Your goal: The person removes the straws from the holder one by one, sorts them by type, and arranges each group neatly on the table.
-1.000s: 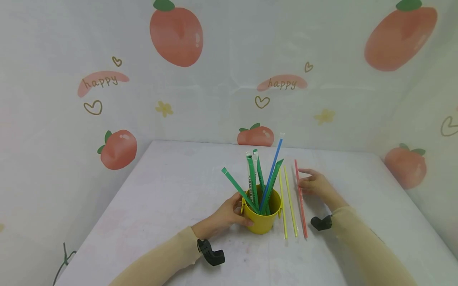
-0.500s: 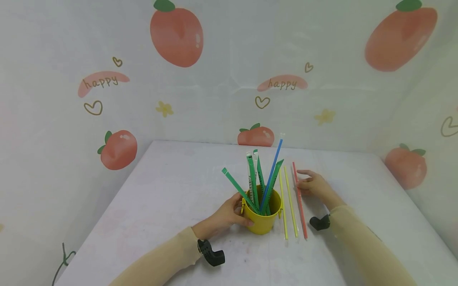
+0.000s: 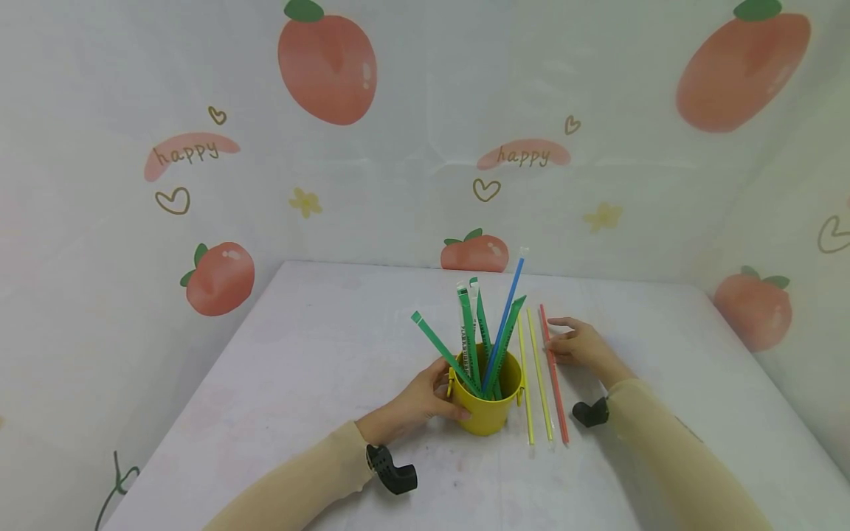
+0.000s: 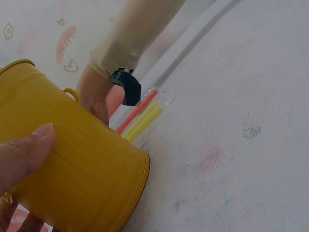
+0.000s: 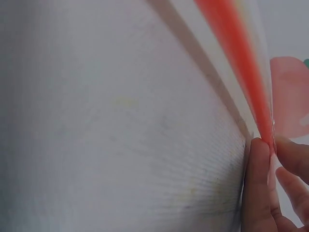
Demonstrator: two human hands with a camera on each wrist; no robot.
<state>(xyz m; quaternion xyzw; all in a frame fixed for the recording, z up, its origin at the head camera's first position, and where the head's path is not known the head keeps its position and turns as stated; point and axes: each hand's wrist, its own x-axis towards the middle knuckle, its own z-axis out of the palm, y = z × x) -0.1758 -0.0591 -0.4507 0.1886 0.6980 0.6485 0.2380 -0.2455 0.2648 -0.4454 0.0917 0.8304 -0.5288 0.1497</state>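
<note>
My left hand (image 3: 420, 398) holds a small yellow metal bucket (image 3: 488, 418) by its left side. The thumb (image 4: 29, 152) lies flat along the bucket's wall in the left wrist view. Several green-wrapped straws (image 3: 468, 324) and one blue straw (image 3: 510, 306) lean upright inside it. Right of the bucket, my right hand (image 3: 584, 350) pinches a red straw (image 3: 559, 402) in a clear wrapper between thumb and fingers. That red straw (image 5: 241, 58) runs up from the fingertips in the right wrist view. Two yellow straws (image 3: 540, 376) lie side by side between bucket and red straw.
A white cloth covers the table (image 3: 319, 324). Behind it hangs a white backdrop (image 3: 412, 177) printed with red fruit and hearts. Each wrist wears a black camera mount (image 3: 397, 476). A thin dark cord (image 3: 118, 483) shows at the lower left.
My right hand has shifted slightly left and toward me, bringing the red straw's far end closer to the yellow straws. The left hand and bucket have stayed put.
</note>
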